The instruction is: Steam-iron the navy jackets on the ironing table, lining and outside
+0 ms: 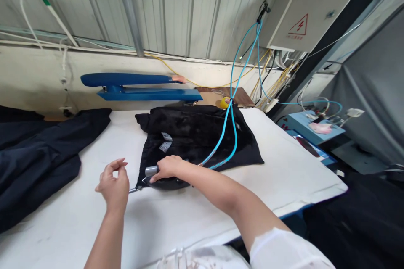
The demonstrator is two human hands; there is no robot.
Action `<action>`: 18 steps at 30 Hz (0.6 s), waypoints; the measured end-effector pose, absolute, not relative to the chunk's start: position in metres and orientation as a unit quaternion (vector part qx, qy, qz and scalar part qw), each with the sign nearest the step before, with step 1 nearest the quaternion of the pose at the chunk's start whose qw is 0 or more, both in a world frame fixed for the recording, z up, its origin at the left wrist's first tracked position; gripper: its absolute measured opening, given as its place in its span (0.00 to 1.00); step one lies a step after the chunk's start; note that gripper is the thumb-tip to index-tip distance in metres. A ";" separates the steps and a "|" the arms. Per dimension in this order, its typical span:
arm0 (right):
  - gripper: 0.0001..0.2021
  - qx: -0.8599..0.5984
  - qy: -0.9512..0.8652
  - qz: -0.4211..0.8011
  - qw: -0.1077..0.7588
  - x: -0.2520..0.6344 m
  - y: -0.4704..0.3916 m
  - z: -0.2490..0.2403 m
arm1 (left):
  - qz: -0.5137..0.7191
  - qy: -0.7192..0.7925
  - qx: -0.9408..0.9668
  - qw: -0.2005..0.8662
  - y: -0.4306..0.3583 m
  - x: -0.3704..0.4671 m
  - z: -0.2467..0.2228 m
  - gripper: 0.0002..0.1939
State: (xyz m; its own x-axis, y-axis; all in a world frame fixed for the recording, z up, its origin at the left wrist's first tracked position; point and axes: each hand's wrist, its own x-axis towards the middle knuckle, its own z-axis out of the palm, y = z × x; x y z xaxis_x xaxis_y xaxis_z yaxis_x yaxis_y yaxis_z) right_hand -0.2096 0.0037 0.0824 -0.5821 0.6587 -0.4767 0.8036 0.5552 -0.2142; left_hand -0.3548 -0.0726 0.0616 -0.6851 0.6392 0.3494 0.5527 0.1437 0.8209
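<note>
A black garment point(195, 128) lies spread on the white-covered table point(284, 155), with a white printed label point(166, 142) showing on it. My right hand point(168, 168) is closed round the grey-ended handle of a steam iron point(172, 183), which rests on the garment's near left part; my hand hides much of it. Two blue hoses point(227, 122) run down to behind my right forearm. Left of the garment, my left hand point(113, 183) is raised with curled fingers apart, holding nothing visible. A thin metal piece point(135, 190) shows between my left wrist and the garment's corner.
Dark clothing point(41, 155) covers the table's left end. A blue sleeve-board stand point(142, 88) and a yellow tape roll point(225, 102) are along the back. An electrical cabinet point(315, 12) hangs upper right. A light blue machine point(315, 126) stands beyond the right edge.
</note>
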 end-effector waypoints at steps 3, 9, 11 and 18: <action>0.35 0.418 0.869 -0.188 0.188 -0.166 0.010 0.083 | 0.515 0.757 0.398 0.052 -0.074 -0.341 0.057 0.12; 0.33 0.402 0.879 -0.144 0.215 -0.054 0.037 0.090 | 0.465 0.768 0.430 0.096 -0.070 -0.295 0.045 0.12; 0.32 0.401 0.878 -0.133 0.223 -0.017 0.045 0.091 | 0.436 0.770 0.451 0.116 -0.068 -0.274 0.043 0.11; 0.30 0.421 0.866 -0.145 0.227 0.082 0.044 0.090 | 0.309 0.802 0.486 0.160 -0.056 -0.195 0.040 0.09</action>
State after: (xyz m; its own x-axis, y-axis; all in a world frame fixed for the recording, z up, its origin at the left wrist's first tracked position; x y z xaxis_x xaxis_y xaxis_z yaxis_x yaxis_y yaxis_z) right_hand 0.0822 0.0442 0.0897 -0.5423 0.6640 -0.5148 0.7953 0.6033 -0.0596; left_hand -0.1951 -0.0563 0.0395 -0.4759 0.8784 0.0442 0.6813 0.3365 0.6500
